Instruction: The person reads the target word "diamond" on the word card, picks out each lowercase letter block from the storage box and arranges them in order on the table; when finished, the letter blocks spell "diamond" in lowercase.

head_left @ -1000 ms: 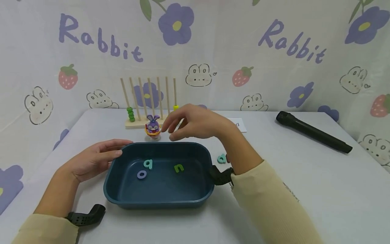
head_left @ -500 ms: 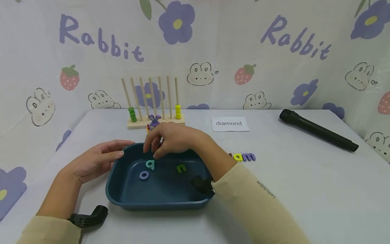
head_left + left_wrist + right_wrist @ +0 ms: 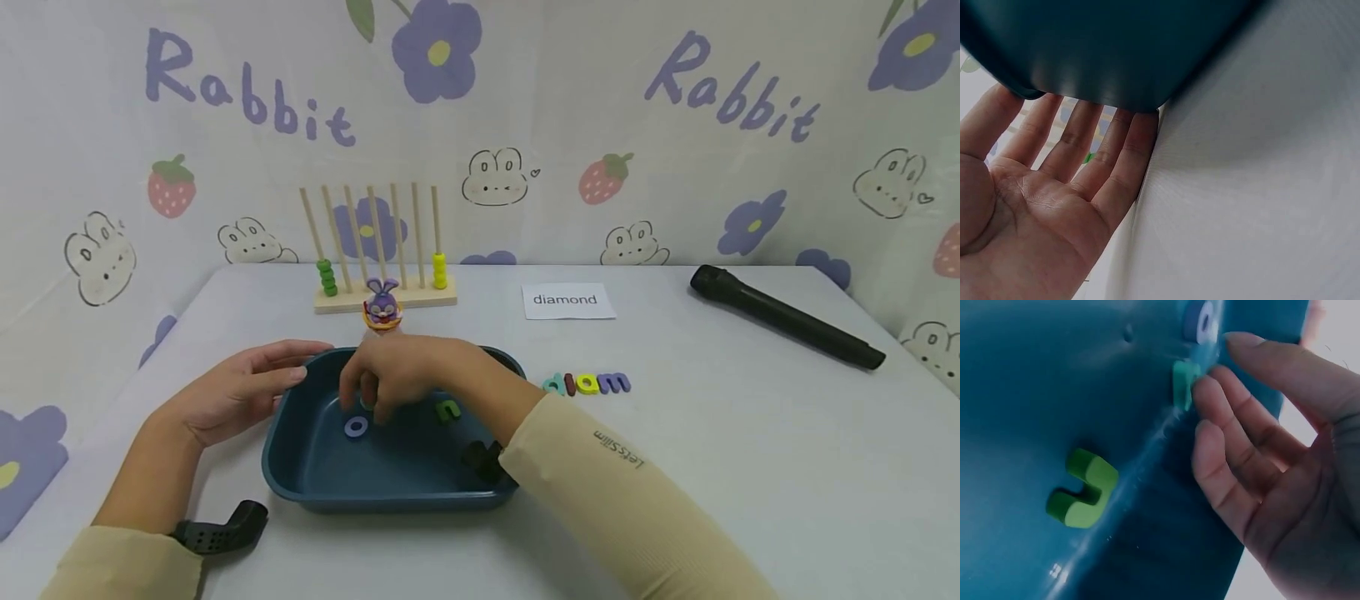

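Note:
A dark teal basin (image 3: 390, 479) stands before me with several loose letters in it. My left hand (image 3: 240, 387) touches its left end; in the left wrist view the fingers (image 3: 1079, 134) lie extended against the outer wall. Inside the basin, my right hand (image 3: 397, 371) reaches down with its thumb apart from loosely bent fingers. Those fingertips are close beside a teal letter (image 3: 1182, 384), mostly covered in the head view; whether they touch it I cannot tell. Near it lies a purple letter o (image 3: 356, 427). A green letter n (image 3: 447, 411) is farther right.
Right of the basin, the letters d, i, a, m (image 3: 615, 382) stand in a row. Behind them lies a card (image 3: 568, 301) reading "diamond". A black microphone (image 3: 787, 317) lies at the right. A rabbit figure (image 3: 382, 310) and a wooden bead rack (image 3: 386, 302) are behind the basin.
From over the far rim, my right hand has come down and toward me into the basin, beside the teal letter. The card and letter row now show fully. My left hand stays put.

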Demonstrator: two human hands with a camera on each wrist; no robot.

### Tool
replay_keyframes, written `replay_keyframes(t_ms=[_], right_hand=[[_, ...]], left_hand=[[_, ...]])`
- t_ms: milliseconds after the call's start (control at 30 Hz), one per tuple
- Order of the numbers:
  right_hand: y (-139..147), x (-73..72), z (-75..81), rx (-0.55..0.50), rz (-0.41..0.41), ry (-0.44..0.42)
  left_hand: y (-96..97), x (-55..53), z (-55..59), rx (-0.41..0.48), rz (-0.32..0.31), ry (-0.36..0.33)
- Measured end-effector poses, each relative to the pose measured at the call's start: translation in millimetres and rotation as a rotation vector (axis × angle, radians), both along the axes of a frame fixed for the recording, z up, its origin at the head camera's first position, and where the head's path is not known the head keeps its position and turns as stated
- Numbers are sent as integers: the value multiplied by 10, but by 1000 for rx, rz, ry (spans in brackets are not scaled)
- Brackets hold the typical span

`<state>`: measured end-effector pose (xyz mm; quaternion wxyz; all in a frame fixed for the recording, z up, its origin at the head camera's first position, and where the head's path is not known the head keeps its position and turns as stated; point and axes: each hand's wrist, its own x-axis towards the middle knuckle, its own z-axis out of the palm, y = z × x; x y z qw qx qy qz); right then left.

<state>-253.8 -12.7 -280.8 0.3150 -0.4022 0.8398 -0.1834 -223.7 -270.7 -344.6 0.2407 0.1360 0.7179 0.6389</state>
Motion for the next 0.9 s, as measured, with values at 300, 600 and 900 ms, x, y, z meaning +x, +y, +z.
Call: replay_keyframes(t_ms=[300, 600, 900], right_hand=[[-59, 24, -102, 76, 13, 14], [-122, 40, -178, 116, 47, 99], [-85, -2, -79, 57, 54, 81]], left_hand=[[-8, -9, -11, -4, 7, 1], [-33, 1, -31, 12, -10, -1], [-28, 2, -5, 16, -18, 6]])
